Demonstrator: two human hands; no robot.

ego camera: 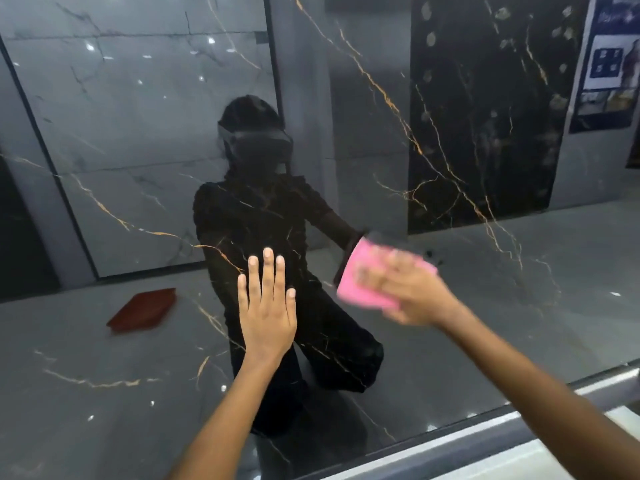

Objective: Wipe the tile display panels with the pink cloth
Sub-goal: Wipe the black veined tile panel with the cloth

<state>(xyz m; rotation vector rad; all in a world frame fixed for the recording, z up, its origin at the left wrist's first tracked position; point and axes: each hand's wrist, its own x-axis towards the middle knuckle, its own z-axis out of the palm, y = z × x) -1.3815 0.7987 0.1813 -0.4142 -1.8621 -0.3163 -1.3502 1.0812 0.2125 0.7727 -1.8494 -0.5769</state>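
Note:
A glossy black tile display panel (467, 140) with gold veins fills the view and mirrors the room. My left hand (267, 308) lies flat on it with straight fingers, near the centre. To its right, my right hand (410, 289) presses the folded pink cloth (363, 282) against the panel; the hand and cloth are motion-blurred. The fingers spread over the cloth, and whether they curl round its edge is unclear.
The panel reflects a person wearing a headset, grey marble slabs, a floor and a reddish-brown tray (143, 311). A silver metal frame edge (519, 420) runs along the panel's lower right. A blue poster (609, 64) shows at the upper right.

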